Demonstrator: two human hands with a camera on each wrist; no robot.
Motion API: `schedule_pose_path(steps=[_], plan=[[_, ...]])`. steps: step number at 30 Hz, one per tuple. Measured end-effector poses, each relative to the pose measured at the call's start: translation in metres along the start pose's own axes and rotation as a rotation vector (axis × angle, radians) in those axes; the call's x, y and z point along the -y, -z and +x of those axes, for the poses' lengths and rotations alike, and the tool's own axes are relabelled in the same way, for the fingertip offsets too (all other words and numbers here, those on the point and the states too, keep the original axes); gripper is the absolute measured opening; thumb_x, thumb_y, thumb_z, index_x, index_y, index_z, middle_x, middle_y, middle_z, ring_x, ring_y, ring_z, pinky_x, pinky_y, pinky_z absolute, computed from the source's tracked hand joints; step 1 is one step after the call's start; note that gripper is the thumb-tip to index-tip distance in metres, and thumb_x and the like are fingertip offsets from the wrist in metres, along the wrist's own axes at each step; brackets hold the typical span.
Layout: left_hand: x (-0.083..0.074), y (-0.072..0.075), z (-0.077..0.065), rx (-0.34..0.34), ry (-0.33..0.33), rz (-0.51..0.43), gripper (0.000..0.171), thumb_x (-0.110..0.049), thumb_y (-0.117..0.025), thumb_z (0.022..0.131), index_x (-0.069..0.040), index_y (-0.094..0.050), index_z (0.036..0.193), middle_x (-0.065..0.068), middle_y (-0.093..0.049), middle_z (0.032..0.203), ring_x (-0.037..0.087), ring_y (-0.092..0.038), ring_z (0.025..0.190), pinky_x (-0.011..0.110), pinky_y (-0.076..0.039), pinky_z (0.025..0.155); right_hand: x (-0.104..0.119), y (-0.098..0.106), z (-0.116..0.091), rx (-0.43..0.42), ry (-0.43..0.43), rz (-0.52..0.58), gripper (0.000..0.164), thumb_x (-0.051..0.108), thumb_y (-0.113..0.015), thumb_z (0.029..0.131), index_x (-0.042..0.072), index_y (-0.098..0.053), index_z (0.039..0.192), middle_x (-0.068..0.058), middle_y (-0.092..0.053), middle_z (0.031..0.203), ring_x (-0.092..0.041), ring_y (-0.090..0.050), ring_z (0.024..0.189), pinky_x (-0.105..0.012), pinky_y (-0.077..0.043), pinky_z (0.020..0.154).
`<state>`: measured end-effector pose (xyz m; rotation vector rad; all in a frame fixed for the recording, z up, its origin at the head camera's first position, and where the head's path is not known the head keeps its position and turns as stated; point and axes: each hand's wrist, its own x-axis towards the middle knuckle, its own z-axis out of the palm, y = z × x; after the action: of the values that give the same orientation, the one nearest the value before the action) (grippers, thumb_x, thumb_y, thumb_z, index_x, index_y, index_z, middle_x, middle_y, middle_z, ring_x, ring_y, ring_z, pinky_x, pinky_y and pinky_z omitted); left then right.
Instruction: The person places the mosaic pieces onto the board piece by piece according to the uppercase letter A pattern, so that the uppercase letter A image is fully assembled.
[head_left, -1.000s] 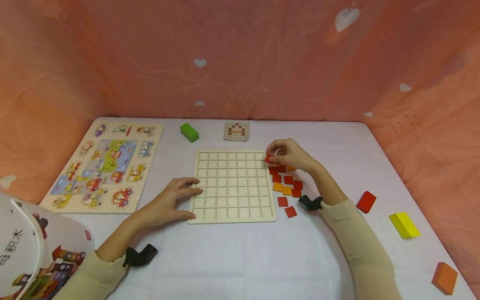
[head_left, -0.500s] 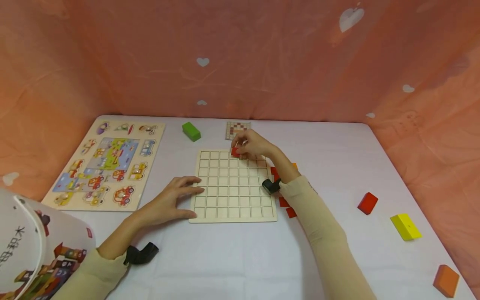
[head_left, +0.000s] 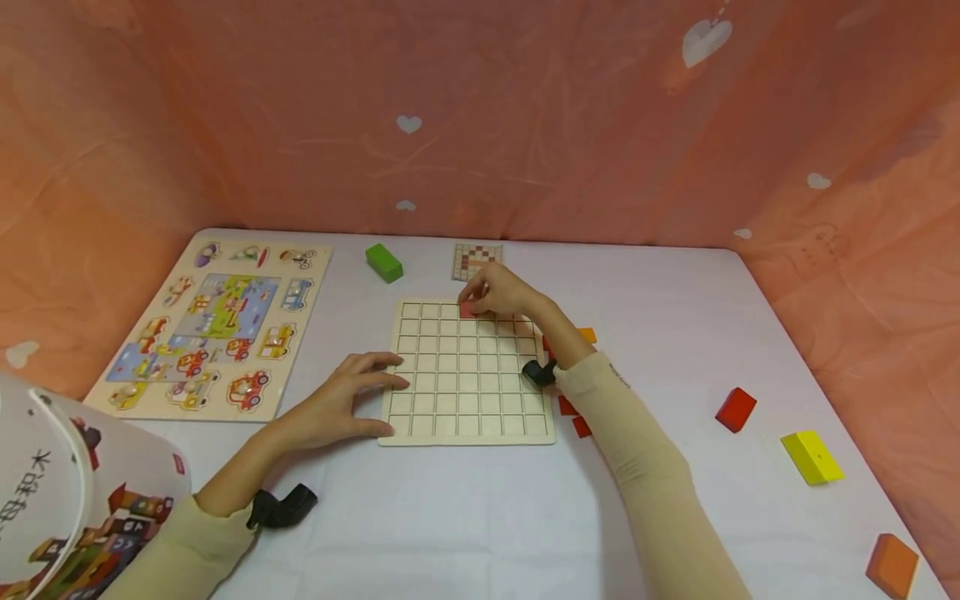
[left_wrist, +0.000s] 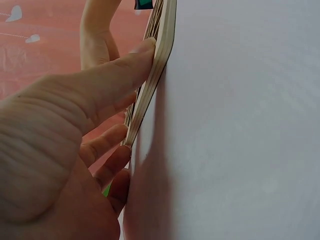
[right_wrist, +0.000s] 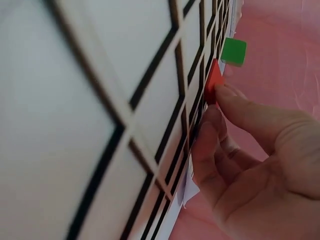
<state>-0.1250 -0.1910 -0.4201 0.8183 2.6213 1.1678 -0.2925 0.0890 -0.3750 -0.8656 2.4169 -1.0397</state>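
A pale wooden grid board lies in the middle of the white table. My right hand is at its far edge, thumb and fingertips on a small red square tile over the middle of the far row. In the right wrist view the thumb touches the red tile, which sits at the grid's ridges. My left hand rests against the board's left edge, fingers spread and fairly straight. The left wrist view shows the left thumb on the board's edge.
Red tiles and an orange tile lie right of the board, partly behind the right forearm. Beyond it are a pattern card and a green block. A vehicle puzzle and bucket stand left; red, yellow and orange blocks right.
My right hand has carried the red tile left from beside the loose tiles to the board's far row and lowered it there. The left hand has stayed at the board's left edge.
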Motion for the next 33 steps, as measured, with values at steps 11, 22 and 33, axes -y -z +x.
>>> schedule_pose_path(steps=[11, 22, 33], plan=[[-0.001, 0.0, -0.001, -0.007, -0.007, -0.003, 0.049, -0.024, -0.088, 0.074, -0.013, -0.069, 0.118, 0.012, -0.044, 0.148, 0.035, -0.033, 0.136, 0.061, -0.026, 0.11, -0.017, 0.025, -0.052, -0.068, 0.044, 0.002, 0.028, -0.002, -0.069, 0.09, -0.009, -0.066, 0.116, -0.017, -0.067, 0.097, -0.028, -0.061, 0.087, -0.034, -0.052, 0.079], [-0.001, 0.0, 0.0, -0.006, 0.01, -0.003, 0.044, -0.025, -0.088, 0.075, -0.016, -0.069, 0.113, 0.012, -0.044, 0.147, 0.036, -0.034, 0.134, 0.062, -0.026, 0.109, -0.053, 0.038, -0.129, -0.083, -0.096, -0.007, 0.03, -0.004, -0.069, 0.087, -0.005, -0.066, 0.117, -0.018, -0.068, 0.112, -0.034, -0.06, 0.104, -0.048, -0.049, 0.093], [0.0, 0.0, -0.002, -0.014, -0.002, -0.012, 0.042, -0.028, -0.087, 0.077, -0.017, -0.069, 0.113, 0.012, -0.045, 0.147, 0.036, -0.033, 0.134, 0.063, -0.026, 0.108, -0.057, 0.031, -0.138, -0.1, -0.074, -0.032, 0.029, -0.008, -0.066, 0.086, -0.002, -0.067, 0.115, -0.014, -0.067, 0.11, -0.03, -0.056, 0.098, -0.043, -0.048, 0.088]])
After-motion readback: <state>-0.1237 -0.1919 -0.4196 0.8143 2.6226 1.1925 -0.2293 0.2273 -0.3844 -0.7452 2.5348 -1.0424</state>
